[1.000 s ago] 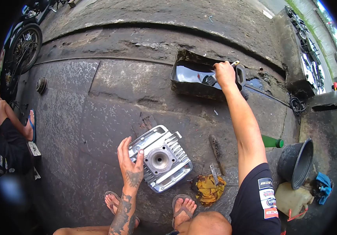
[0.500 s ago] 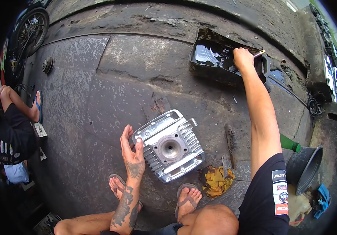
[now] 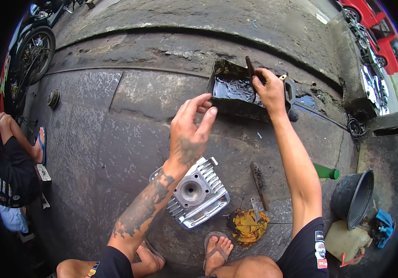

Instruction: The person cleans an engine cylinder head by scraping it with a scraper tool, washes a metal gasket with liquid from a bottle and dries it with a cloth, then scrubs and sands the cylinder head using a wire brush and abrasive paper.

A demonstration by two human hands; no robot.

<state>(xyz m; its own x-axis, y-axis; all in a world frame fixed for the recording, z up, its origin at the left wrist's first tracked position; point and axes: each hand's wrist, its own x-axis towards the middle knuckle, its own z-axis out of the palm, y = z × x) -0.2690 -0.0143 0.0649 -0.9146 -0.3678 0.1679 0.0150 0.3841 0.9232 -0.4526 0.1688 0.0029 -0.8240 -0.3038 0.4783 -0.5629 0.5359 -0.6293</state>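
Observation:
My right hand (image 3: 269, 90) is closed on a dark, stick-like tool (image 3: 250, 68) held upright over the right part of an open metal container (image 3: 243, 109) of dark liquid. The tool's lower end is hidden. With thumb and fingers apart and nothing between them, my left hand (image 3: 192, 125) hovers by the container's near left corner. Below my left forearm, a silver finned engine part (image 3: 203, 204) lies on the ground, its round hollow facing up. A brush (image 3: 259, 185) and a yellow cloth (image 3: 250, 227) lie to its right.
On the right are a green bottle (image 3: 326, 172), a black bucket (image 3: 351, 197), a pale jerrycan (image 3: 347, 241) and a blue cloth (image 3: 384, 227). A seated person (image 3: 16, 157) and a motorcycle wheel (image 3: 36, 53) are at the left. A round metal part (image 3: 53, 98) lies nearby.
My left hand has left the engine part's side and moved up to the container. My right hand has lifted a dark tool at the container. The engine part still lies on the ground.

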